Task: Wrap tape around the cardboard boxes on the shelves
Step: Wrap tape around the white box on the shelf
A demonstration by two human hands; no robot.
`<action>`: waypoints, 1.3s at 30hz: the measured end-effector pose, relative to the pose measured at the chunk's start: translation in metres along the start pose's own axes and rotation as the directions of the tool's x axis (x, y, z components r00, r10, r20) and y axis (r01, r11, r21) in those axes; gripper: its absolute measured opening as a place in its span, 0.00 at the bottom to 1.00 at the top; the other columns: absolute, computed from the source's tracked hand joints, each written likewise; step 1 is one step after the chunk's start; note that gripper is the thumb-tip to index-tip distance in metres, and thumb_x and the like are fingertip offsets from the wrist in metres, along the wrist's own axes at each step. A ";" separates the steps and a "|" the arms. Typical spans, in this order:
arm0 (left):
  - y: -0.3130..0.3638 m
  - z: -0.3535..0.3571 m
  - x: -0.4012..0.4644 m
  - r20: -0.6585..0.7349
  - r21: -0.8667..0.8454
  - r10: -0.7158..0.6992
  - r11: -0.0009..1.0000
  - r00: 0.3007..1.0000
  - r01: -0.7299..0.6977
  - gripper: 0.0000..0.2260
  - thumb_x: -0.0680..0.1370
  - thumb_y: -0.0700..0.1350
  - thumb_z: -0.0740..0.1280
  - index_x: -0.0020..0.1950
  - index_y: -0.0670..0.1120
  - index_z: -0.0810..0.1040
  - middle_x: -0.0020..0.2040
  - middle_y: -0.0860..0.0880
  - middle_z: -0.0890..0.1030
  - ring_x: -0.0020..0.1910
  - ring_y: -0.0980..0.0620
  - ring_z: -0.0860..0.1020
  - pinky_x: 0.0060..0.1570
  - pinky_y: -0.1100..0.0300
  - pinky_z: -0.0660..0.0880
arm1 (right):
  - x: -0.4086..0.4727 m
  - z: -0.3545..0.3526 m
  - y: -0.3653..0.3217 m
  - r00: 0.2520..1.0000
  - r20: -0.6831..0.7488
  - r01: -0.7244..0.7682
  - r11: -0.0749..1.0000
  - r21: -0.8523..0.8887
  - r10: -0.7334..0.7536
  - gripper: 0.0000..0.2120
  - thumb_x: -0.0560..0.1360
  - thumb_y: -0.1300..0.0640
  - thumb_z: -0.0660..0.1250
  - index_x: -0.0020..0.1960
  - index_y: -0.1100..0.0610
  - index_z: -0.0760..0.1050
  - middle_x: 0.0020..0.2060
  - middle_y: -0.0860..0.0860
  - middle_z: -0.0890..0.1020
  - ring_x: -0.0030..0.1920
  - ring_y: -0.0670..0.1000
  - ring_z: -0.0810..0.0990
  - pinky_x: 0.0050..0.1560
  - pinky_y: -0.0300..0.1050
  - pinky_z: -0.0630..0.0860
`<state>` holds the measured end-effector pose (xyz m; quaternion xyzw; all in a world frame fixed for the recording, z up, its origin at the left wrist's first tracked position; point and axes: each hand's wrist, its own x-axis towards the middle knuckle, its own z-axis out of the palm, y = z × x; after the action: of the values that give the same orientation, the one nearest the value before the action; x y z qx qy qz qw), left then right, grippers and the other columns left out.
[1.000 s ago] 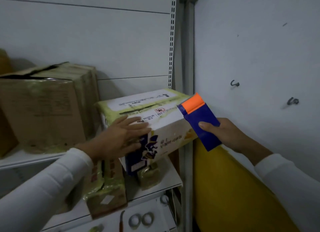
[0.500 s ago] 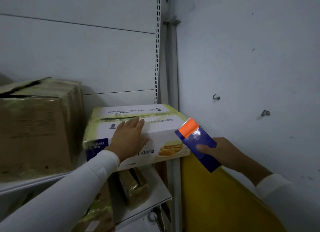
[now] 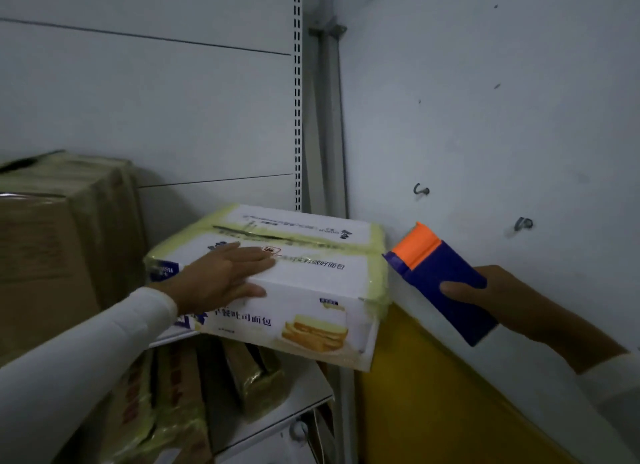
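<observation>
Left hand (image 3: 221, 276) flat with straight fingers on a white bread-printed cardboard box (image 3: 294, 290) at centre on the upper shelf, right hand (image 3: 502, 300) at 3 o'clock, grip clasping a blue-and-orange tape dispenser (image 3: 440, 280), brown taped carton (image 3: 62, 241) at 9 o'clock

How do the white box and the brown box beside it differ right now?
The white box is flat and printed, the brown box tall and plain. The left hand rests on the white box; nothing touches the brown box. The white box overhangs the shelf edge; the brown box sits further back. Both carry yellowish tape.
</observation>
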<state>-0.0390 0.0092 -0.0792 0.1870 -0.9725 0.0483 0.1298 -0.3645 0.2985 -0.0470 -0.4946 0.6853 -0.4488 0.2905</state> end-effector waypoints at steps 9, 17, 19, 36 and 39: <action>-0.060 -0.017 -0.037 -0.030 0.166 -0.392 0.905 0.919 0.392 0.18 0.79 0.47 0.63 0.70 0.49 0.72 0.71 0.42 0.71 0.69 0.43 0.70 0.66 0.53 0.67 | 0.015 0.032 -0.019 0.975 0.217 0.051 0.999 -0.005 -0.048 0.16 0.71 0.48 0.74 0.41 0.62 0.79 0.37 0.56 0.85 0.37 0.53 0.84 0.36 0.39 0.77; 0.081 -0.044 -0.029 0.135 -0.075 -0.274 0.955 0.952 0.286 0.38 0.70 0.73 0.58 0.74 0.52 0.64 0.74 0.52 0.66 0.71 0.51 0.65 0.70 0.56 0.60 | 0.033 0.071 -0.026 0.919 0.388 0.071 0.997 0.021 -0.074 0.04 0.76 0.58 0.67 0.43 0.56 0.77 0.33 0.47 0.84 0.34 0.44 0.83 0.33 0.35 0.75; 0.082 -0.036 -0.032 0.163 0.016 -0.223 0.975 0.961 0.224 0.33 0.75 0.66 0.61 0.76 0.52 0.60 0.76 0.51 0.61 0.73 0.51 0.62 0.71 0.58 0.58 | 0.033 0.075 -0.026 0.916 0.394 0.075 0.997 0.026 -0.079 0.09 0.73 0.51 0.72 0.46 0.56 0.78 0.36 0.49 0.85 0.38 0.47 0.84 0.35 0.37 0.76; 0.048 -0.041 -0.067 -0.067 -0.206 -0.344 0.923 0.937 0.324 0.20 0.77 0.51 0.67 0.68 0.49 0.73 0.67 0.51 0.74 0.65 0.50 0.71 0.64 0.54 0.70 | 0.025 0.103 -0.037 0.835 0.533 0.177 0.984 -0.021 -0.139 0.14 0.65 0.43 0.77 0.45 0.50 0.80 0.41 0.49 0.86 0.42 0.48 0.85 0.40 0.38 0.78; 0.062 -0.050 -0.075 -0.149 -0.501 -0.391 0.821 0.908 0.272 0.18 0.77 0.53 0.65 0.65 0.49 0.76 0.63 0.54 0.77 0.63 0.58 0.74 0.61 0.59 0.72 | 0.030 0.098 -0.043 0.834 0.533 0.227 0.969 -0.094 -0.144 0.24 0.59 0.36 0.76 0.46 0.51 0.80 0.43 0.50 0.86 0.42 0.50 0.85 0.41 0.40 0.78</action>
<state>0.0168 0.0999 -0.0542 0.3100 -0.8833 -0.1893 0.2965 -0.2748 0.2335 -0.0487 -0.6827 0.5618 -0.2698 0.3814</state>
